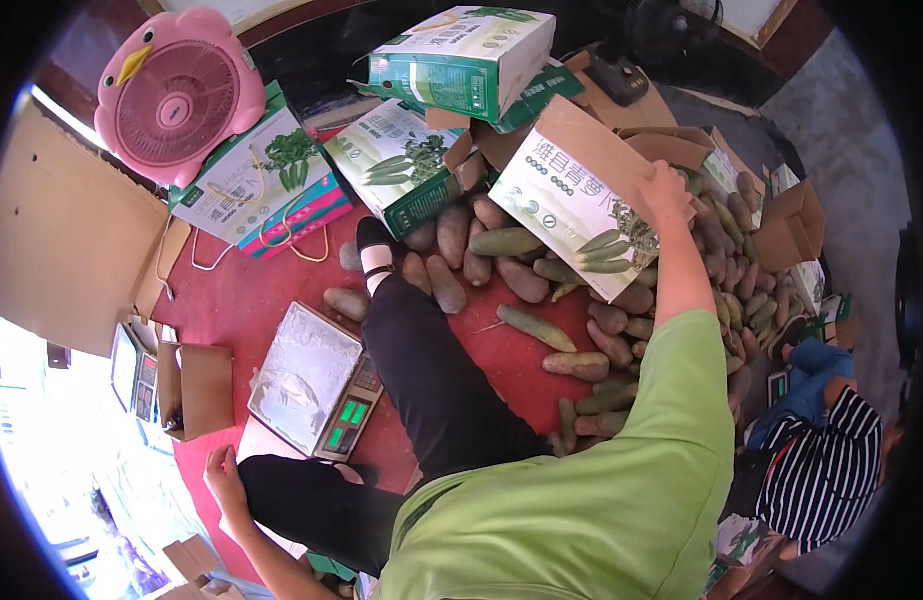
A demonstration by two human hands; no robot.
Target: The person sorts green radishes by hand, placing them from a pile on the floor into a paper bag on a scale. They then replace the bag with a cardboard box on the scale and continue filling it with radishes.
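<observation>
My right hand (667, 190) grips the upper edge of a white and green printed carton (574, 200). The carton is tilted above a heap of long green and soil-brown radishes (549, 330), and one brown flap stands up at its top. My left hand (225, 480) hangs beside my bent left knee, fingers loosely bent and apart, with nothing in it. Between my legs and the left side is a digital scale (300, 385) with a whitish, dusty pan and lit green digits.
A pink fan (174, 100) stands at the upper left by a carton with gift bags. More printed cartons (472, 60) are stacked at the back. A small brown box (196, 390) sits left of the scale. A person in a striped shirt (822, 470) is at the right.
</observation>
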